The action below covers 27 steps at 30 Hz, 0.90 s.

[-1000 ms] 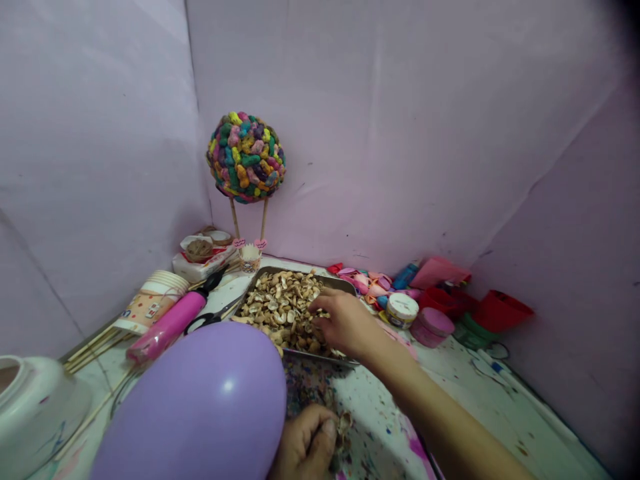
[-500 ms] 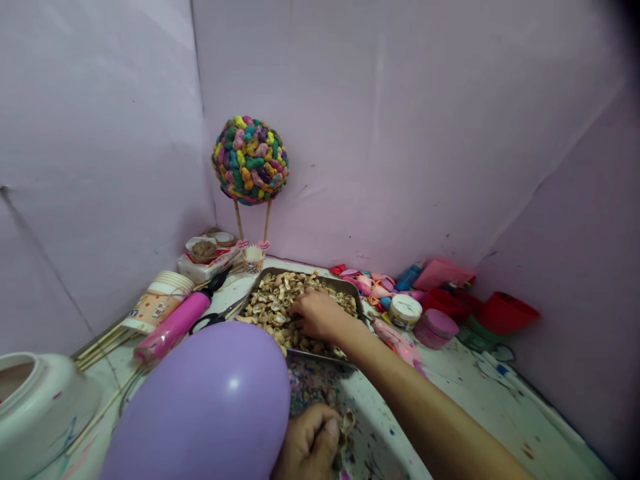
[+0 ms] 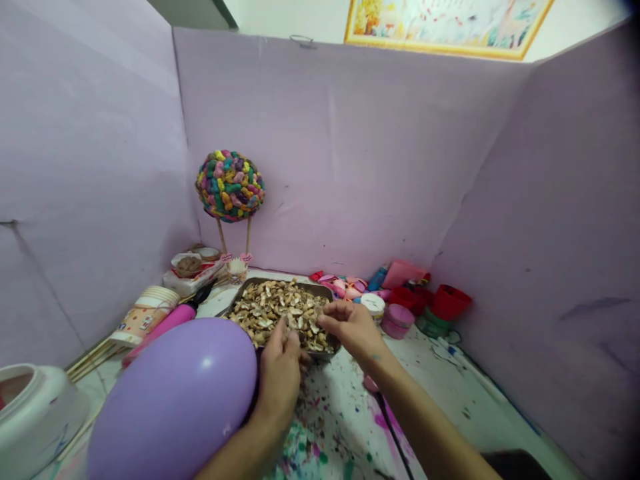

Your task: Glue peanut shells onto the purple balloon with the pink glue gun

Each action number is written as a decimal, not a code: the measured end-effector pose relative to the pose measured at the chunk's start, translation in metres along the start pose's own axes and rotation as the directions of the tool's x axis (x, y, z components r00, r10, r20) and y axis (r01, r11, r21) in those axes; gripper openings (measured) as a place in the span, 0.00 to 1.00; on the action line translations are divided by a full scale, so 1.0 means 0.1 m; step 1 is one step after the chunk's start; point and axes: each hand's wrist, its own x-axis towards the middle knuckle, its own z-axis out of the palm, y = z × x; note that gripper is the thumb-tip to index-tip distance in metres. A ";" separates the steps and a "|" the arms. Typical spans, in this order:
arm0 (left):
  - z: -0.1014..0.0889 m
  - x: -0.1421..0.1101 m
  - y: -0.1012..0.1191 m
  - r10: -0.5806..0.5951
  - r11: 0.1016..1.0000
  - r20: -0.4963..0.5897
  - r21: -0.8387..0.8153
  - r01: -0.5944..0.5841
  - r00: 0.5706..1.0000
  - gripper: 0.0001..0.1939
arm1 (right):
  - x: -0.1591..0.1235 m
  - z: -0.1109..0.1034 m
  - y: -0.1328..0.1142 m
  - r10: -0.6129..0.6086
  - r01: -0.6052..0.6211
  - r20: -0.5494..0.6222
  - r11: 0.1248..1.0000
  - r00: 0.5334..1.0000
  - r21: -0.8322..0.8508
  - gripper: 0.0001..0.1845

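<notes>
Peanut shells (image 3: 273, 303) fill a metal tray (image 3: 327, 291) on the paint-spattered table. My right hand (image 3: 353, 328) is over the tray's right side, thumb and fingers pinched on a small piece of peanut shell (image 3: 319, 312). At the tray's front edge is my left hand (image 3: 281, 370), its fingers curled; they partly hide the peanut shells held there. A large purple balloon (image 3: 173, 400) lies beside my left forearm, which covers part of its right side.
A ball of coloured peanuts (image 3: 230, 187) stands on sticks above a small cup (image 3: 237, 270). Paper cups (image 3: 145, 313), a pink pump (image 3: 165, 327) and a white jar (image 3: 40, 420) are on the left. Flat balloons (image 3: 345, 287), paint tubs (image 3: 397, 320) and red cups (image 3: 450, 302) lie right.
My view has tilted upward, bringing a framed picture into sight. My right hand has lifted out of the shells with a piece. My left hand has moved forward to the tray.
</notes>
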 end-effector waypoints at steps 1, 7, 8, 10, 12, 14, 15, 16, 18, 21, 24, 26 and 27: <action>0.01 0.00 0.04 0.035 0.999 0.005 0.013 -0.036 0.999 0.30 | -0.08 0.00 0.02 0.039 -0.039 0.003 0.998 0.999 0.057 0.07; -0.05 -0.24 -0.03 0.032 0.998 0.195 0.039 -0.040 0.980 0.24 | -0.56 0.06 0.14 0.219 -0.246 0.119 0.913 0.968 0.324 0.13; -0.07 -0.28 -0.06 -0.001 1.000 0.229 0.023 -0.004 0.973 0.21 | -0.63 0.08 0.16 0.235 -0.269 0.136 0.897 0.962 0.350 0.13; -0.12 -0.35 -0.14 -0.054 0.998 0.269 -0.013 0.060 0.962 0.16 | -0.73 0.10 0.21 0.254 -0.296 0.159 0.876 0.954 0.380 0.15; -0.17 -0.38 -0.22 -0.088 0.992 0.299 -0.056 0.110 0.950 0.13 | -0.81 0.10 0.26 0.253 -0.301 0.173 0.875 0.952 0.379 0.16; -0.21 -0.40 -0.28 -0.118 0.982 0.341 -0.103 0.161 0.933 0.14 | -0.85 0.08 0.31 0.233 -0.275 0.158 0.893 0.960 0.356 0.15; -0.23 -0.41 -0.31 -0.133 0.975 0.363 -0.117 0.187 0.922 0.14 | -0.86 0.07 0.33 0.213 -0.248 0.137 0.908 0.967 0.338 0.14; -0.24 -0.42 -0.33 -0.149 0.969 0.384 -0.125 0.212 0.911 0.14 | -0.87 0.05 0.34 0.186 -0.213 0.115 0.924 0.976 0.316 0.11; -0.25 -0.43 -0.36 -0.188 0.958 0.423 -0.119 0.260 0.886 0.15 | -0.89 0.01 0.35 0.115 -0.136 0.090 0.954 0.989 0.268 0.08; -0.25 -0.45 -0.37 -0.228 0.949 0.472 -0.088 0.304 0.851 0.16 | -0.93 -0.04 0.33 -0.004 -0.015 0.107 0.984 0.994 0.178 0.10; -0.24 -0.47 -0.38 -0.238 0.950 0.480 -0.067 0.306 0.844 0.17 | -0.96 -0.06 0.30 -0.195 0.205 0.116 0.975 0.974 -0.083 0.10; -0.24 -0.48 -0.37 -0.238 0.953 0.473 -0.057 0.299 0.848 0.17 | -0.97 -0.07 0.30 -0.286 0.315 0.142 0.909 0.948 -0.272 0.08; -0.24 -0.48 -0.37 -0.237 0.954 0.476 -0.051 0.296 0.847 0.17 | -0.97 -0.08 0.30 -0.300 0.335 0.154 0.884 0.941 -0.326 0.07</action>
